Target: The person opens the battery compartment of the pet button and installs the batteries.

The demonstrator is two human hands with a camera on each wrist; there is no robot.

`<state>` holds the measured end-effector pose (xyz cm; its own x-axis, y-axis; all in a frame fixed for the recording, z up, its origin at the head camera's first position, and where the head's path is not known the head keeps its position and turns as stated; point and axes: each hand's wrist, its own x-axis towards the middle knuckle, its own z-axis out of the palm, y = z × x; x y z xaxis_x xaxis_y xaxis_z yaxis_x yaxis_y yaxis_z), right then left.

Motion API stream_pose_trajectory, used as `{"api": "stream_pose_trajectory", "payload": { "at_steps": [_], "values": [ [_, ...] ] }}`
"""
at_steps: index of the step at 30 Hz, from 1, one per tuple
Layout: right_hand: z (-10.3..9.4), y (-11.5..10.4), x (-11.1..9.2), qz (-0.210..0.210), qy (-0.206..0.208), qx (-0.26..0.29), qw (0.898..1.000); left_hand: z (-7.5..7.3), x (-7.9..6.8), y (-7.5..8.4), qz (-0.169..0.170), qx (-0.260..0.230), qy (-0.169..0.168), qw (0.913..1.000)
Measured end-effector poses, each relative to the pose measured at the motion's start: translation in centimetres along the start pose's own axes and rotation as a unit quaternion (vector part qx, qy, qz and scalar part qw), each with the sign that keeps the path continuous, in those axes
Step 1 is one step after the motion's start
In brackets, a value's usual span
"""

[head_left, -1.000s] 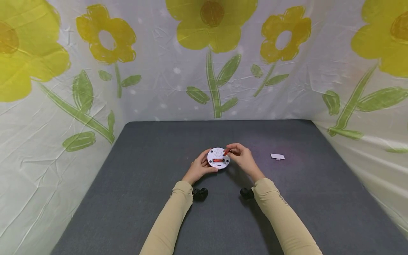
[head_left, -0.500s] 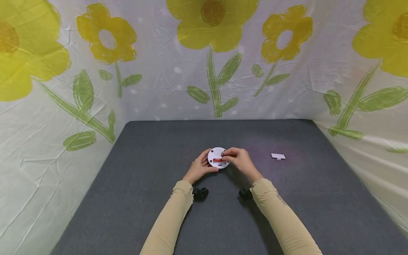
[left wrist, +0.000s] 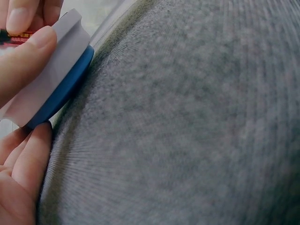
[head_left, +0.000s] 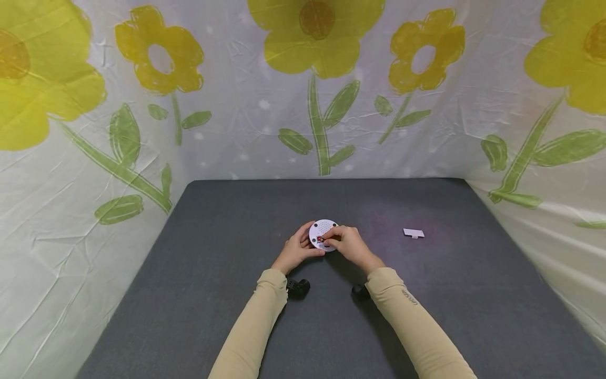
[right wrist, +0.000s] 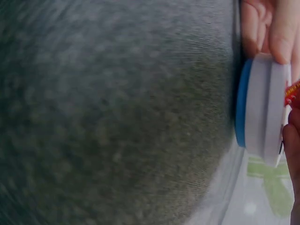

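My left hand (head_left: 297, 247) grips the left edge of a round white device (head_left: 314, 229) with a dotted grille and a battery slot on top. Its underside (right wrist: 243, 103) is blue in the right wrist view. With thumb and fingertips my right hand (head_left: 351, 247) pinches a small red battery (right wrist: 293, 93) at the slot. Those fingers hide most of the slot in the head view, so I cannot tell how the battery sits in it. In the left wrist view, left-hand fingers (left wrist: 28, 159) support the device from below.
A small white battery cover (head_left: 414, 232) with a tab lies on the dark grey table (head_left: 227, 226), to the right of my hands. Black wrist-worn pieces (head_left: 298, 289) hang beneath the sleeves. Behind the table hangs a white curtain (head_left: 236, 131) printed with yellow flowers.
My right hand has moved left and nearer with the red battery, from above the grille down to the slot, covering the battery seen there earlier. The left hand keeps its hold.
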<state>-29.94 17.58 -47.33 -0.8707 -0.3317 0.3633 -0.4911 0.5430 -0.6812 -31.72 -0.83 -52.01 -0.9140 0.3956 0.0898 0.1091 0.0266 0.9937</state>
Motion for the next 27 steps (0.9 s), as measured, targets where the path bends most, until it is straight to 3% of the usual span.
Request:
{"api": "stream_pose_trajectory", "payload": {
  "at_steps": [9, 16, 21, 27],
  "values": [
    [0.4, -0.3, 0.1, -0.039, -0.023, -0.078, 0.996, 0.0, -0.9, 2.0, 0.008, -0.023, -0.022, 0.9995],
    [0.6, -0.6, 0.2, -0.057, -0.026, -0.123, 0.990, 0.0, -0.2, 0.4, 0.008, -0.023, -0.010, 0.9996],
    [0.6, -0.6, -0.1, -0.040, -0.006, -0.110, 0.993, 0.0, -0.1, 0.1, 0.000, -0.009, -0.005, 0.9999],
    [0.4, -0.6, -0.4, 0.027, 0.049, -0.075, 0.996, -0.1, -0.8, 1.8, -0.006, -0.009, -0.021, 0.9997]
  ]
}}
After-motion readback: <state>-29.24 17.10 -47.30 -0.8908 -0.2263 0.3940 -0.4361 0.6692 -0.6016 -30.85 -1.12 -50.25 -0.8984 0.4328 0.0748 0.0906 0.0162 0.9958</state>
